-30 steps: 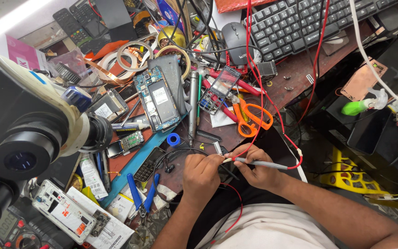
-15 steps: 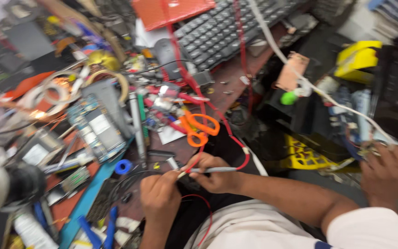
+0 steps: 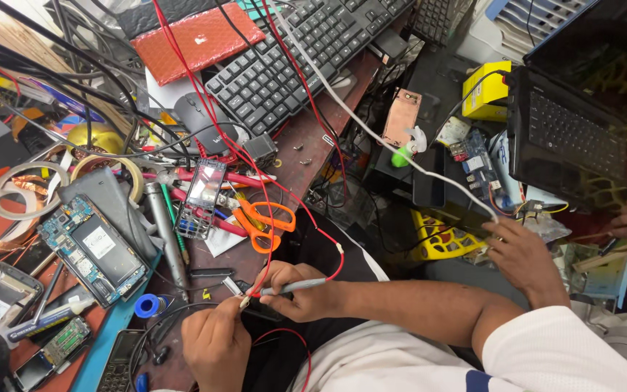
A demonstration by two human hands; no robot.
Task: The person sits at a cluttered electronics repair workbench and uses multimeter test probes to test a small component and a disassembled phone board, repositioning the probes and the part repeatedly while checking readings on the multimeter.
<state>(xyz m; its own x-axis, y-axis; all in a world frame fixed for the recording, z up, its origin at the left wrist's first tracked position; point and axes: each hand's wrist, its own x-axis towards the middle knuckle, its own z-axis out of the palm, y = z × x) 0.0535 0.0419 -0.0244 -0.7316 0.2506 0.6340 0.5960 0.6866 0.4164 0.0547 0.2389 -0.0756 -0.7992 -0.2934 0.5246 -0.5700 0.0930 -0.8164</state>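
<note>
My right hand (image 3: 299, 294) grips a slim grey probe (image 3: 295, 286) with a red wire (image 3: 306, 232) trailing from its back end. The probe tip points left at the fingertips of my left hand (image 3: 215, 345). That hand is closed, pinching a small part (image 3: 239, 303) against the tip; the part is too small to make out. Both hands work at the near edge of the cluttered brown bench (image 3: 306, 138), just below the orange-handled scissors (image 3: 263, 221). An opened phone (image 3: 94, 250) with its circuit board showing lies to the left.
A black keyboard (image 3: 292, 51), a mouse (image 3: 196, 116), tape rolls (image 3: 19, 196), a small phone frame (image 3: 203, 196), tweezers and tools crowd the bench. A laptop (image 3: 575, 131) and yellow basket (image 3: 440, 243) sit right. Another person's hand (image 3: 520, 254) rests by a white cable (image 3: 371, 131).
The view has swung to the right: the microscope has left the picture, and the laptop and another person's hand have come in. My hands stay together on the probe.
</note>
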